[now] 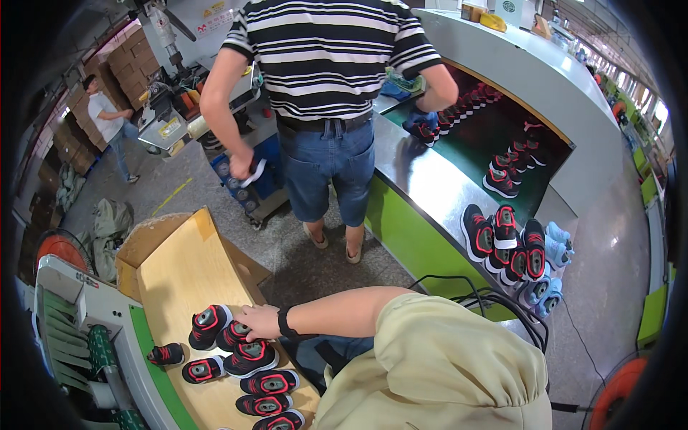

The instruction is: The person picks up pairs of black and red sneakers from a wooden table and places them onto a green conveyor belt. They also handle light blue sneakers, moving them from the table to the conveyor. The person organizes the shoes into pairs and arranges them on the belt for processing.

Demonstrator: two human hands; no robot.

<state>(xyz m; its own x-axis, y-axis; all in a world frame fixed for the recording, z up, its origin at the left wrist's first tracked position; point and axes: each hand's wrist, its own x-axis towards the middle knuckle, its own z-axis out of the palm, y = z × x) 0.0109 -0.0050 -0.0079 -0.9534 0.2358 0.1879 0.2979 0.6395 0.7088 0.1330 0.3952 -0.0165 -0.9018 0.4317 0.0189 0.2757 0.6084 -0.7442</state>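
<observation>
Cardboard cartons (pixel 132 68) stacked far left, brown, labels unreadable. Small black-and-red children's shoes (pixel 247 358) lie on a plywood board (pixel 183 269); likely light, soft uppers, stiffer soles, best pinched at heel or sole. Right hand (pixel 258 321) rests on one shoe (pixel 235 334), fingers curled over it; firm grasp uncertain. Left hand unseen. Yellow sign (pixel 213 8) on wall.

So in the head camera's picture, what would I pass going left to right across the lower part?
Grey machine with green rollers → single small black-and-red shoe → hand resting on a shoe on the wooden board → pale yellow sleeve → orange reel.
</observation>
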